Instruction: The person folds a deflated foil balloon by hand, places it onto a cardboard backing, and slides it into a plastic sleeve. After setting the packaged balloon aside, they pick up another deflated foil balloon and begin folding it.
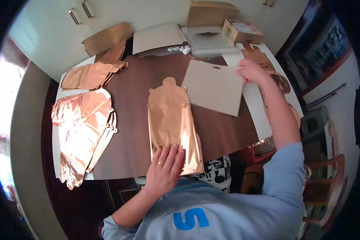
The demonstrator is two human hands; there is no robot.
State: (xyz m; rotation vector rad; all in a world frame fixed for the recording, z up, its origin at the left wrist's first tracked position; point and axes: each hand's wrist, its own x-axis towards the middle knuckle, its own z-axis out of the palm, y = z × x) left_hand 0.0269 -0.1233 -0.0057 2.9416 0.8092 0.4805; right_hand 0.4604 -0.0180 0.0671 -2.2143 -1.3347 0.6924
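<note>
My left hand (166, 168) lies flat, fingers stretched out, on the lower part of a flat, uninflated copper-coloured foil balloon (168, 104). This balloon has a rounded tab at its top and small holed tabs at its sides, and lies in the middle of the brown table. At the right, my right hand (252, 72) is closed on the upper right corner of a pale flat sheet (214, 88). The sheet is tilted, with a small dark slot near its top edge. Its left edge comes close to the balloon; whether they touch I cannot tell.
Shiny foil balloons (82, 124) lie stacked at the left, with more foil pieces (88, 76) behind them. Other foil pieces (262, 60) lie along the right side. A pale panel (158, 38), white small items (184, 49) and a light box (242, 31) stand at the back.
</note>
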